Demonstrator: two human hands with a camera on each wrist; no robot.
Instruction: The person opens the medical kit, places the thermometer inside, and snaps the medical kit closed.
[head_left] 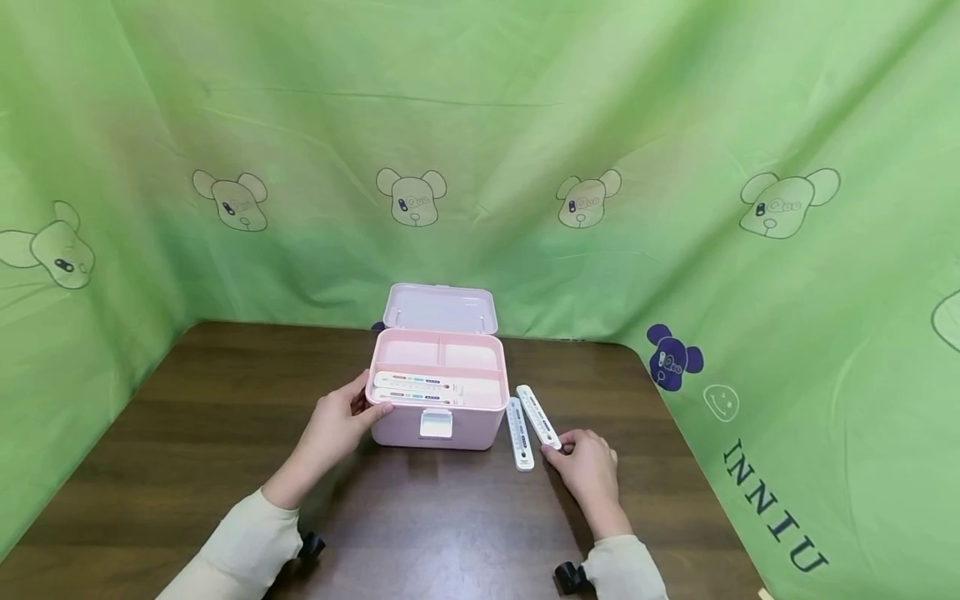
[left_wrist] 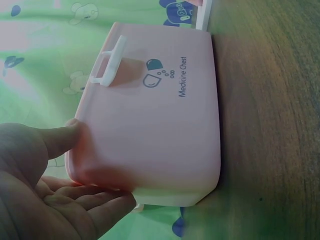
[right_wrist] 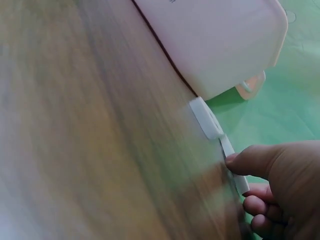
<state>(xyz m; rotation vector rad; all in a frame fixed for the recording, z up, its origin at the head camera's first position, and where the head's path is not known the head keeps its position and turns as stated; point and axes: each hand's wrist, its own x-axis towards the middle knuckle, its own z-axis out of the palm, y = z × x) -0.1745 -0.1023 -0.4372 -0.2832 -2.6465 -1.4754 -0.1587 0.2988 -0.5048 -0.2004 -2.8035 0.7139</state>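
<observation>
Left fingers (left_wrist: 112, 209) grip the box (left_wrist: 155, 125), right fingers (right_wrist: 252, 159) a thermometer (head_left: 538, 417); only left wrist shows "Medicine Chest" (left_wrist: 182, 76).

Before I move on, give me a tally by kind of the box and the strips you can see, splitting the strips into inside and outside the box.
Pink box: 1
White strips inside it: 2 visible
White strips outside it: 2
Total: 5
</observation>
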